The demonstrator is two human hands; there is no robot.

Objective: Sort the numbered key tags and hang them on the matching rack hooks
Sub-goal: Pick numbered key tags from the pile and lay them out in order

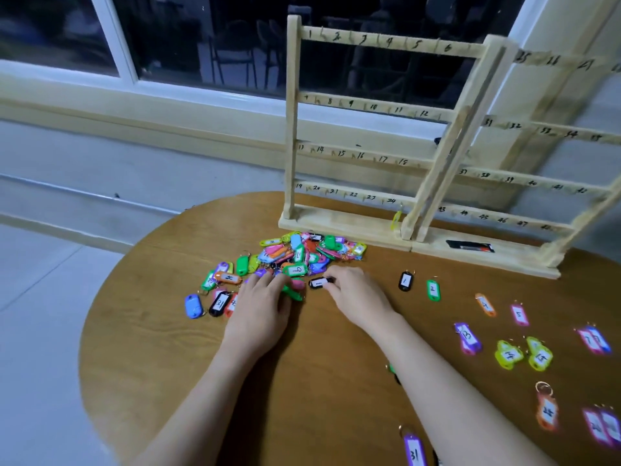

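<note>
On the round wooden table (168, 331) stands the wooden rack (386, 105) with its numbered hooks, at the far edge, well apart from our hands. Almost all hooks are bare; only a yellow tag (397, 219) hangs low near the middle post. In front of the rack lies the unsorted pile of key tags (302, 253), and to the right we have the sorted row, starting with tag 1 (405, 281) and tag 2 (433, 290).

The move depends on one black tag (321, 282). It lies just beyond the fingertips of our right hand (356, 294), touching them, with its long axis running left to right, between both hands. The right hand is nearer; its fingers are bent and seem to pinch the right end of this tag, palm down. We cannot read its number.

Our left hand (262, 307) lies flat on the near edge of the pile, fingers spread and almost straight, pressing on a green tag (293, 293) and gripping nothing
</note>
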